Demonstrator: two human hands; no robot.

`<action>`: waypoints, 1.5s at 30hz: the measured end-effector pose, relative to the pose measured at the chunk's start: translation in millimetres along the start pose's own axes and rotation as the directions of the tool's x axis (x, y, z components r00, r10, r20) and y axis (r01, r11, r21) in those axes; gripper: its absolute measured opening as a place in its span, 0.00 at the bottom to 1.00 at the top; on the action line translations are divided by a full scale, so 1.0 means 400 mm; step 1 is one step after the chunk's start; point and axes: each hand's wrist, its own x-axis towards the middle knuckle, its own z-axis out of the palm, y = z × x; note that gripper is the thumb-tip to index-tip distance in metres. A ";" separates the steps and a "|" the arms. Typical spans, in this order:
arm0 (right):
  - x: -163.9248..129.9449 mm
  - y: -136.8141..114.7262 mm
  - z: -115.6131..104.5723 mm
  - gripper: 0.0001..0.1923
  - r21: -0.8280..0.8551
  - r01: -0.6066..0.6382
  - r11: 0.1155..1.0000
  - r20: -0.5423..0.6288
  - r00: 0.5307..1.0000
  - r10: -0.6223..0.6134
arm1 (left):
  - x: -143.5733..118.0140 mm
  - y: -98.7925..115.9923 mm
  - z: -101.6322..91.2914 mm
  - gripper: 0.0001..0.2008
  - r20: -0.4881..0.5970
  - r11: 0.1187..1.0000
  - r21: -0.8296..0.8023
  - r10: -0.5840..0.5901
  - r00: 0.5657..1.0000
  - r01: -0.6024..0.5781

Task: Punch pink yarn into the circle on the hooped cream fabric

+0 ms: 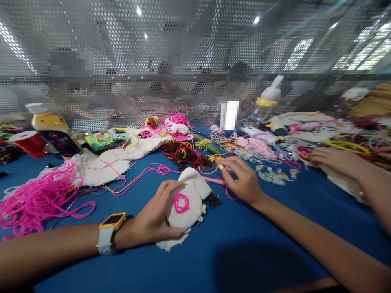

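My left hand (pixel 157 209) grips an embroidery hoop (pixel 191 215) by its left side, thumb below and fingers on top. Stretched in the hoop is white cloth with a ring of pink stitches (pixel 181 202); loose cloth folds over the top. My right hand (pixel 242 179) reaches past the hoop to the right, fingertips pinched by the yarn pile. What they hold, if anything, is too small to make out. Between hoop and hand lies a slim pink rod (pixel 214 180), partly hidden. Pink yarn (pixel 160 167) trails over the blue table (pixel 146 264).
A pink yarn heap (pixel 39 195), a dark bottle (pixel 56 136) and a red spool (pixel 29 143) stand left. Brown yarn (pixel 183 154) and a rabbit-topped bottle (pixel 259 110) lie beyond. Another person's hand (pixel 332 158) rests on cloth at right. A perforated metal screen (pixel 122 49) closes the back.
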 end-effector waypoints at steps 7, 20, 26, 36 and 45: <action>-0.035 -0.151 0.007 0.24 0.132 0.374 0.918 0.327 0.858 -0.397 | 0.005 -0.014 0.005 0.45 -0.039 0.999 0.053 0.005 0.999 -0.003; -0.047 -0.167 0.022 0.32 0.235 0.441 0.866 0.583 0.649 -0.489 | 0.001 -0.020 0.014 0.45 -0.070 0.998 0.041 -0.048 0.996 0.051; -0.042 -0.151 0.020 0.29 0.210 0.470 0.857 0.577 0.648 -0.497 | -0.002 -0.016 0.008 0.43 -0.030 0.994 0.004 -0.111 0.993 0.111; -0.033 -0.154 0.017 0.30 0.293 0.383 0.876 0.633 0.609 -0.478 | 0.017 -0.034 -0.030 0.42 0.090 0.991 0.042 -0.128 0.988 0.125; -0.023 -0.157 0.003 0.28 0.337 0.415 0.845 0.665 0.530 -0.526 | 0.018 -0.042 -0.031 0.39 0.110 0.988 -0.002 -0.151 0.982 0.153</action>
